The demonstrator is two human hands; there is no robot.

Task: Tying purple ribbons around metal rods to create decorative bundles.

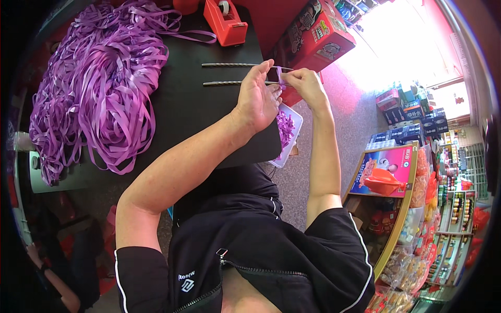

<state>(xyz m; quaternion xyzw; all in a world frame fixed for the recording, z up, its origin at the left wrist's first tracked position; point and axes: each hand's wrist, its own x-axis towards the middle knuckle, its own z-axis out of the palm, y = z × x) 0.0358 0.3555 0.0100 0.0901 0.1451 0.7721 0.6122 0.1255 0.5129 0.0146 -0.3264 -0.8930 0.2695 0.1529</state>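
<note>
Two twisted metal rods (222, 83) lie side by side across the right part of a black table (193, 120). A narrow purple ribbon (281, 77) passes around their right ends. My right hand (309, 86) pinches this ribbon with thumb and forefinger. Beside it, my left hand (257, 99) is over the rods, its upper fingers stretched out and its lower fingers partly bent near the ribbon. Whether those fingertips touch the ribbon is hard to see. Just below the hands, a white tray (295, 141) holds small purple ribbon pieces (285, 128).
A big heap of purple ribbon (112, 78) covers the table's left side. At the far edge stands a red tape dispenser (225, 23). Red boxes (318, 39) are beyond my right hand. To the right are a display case (386, 172) and stocked shelves (459, 208). Another person's arm (60, 284) shows at lower left.
</note>
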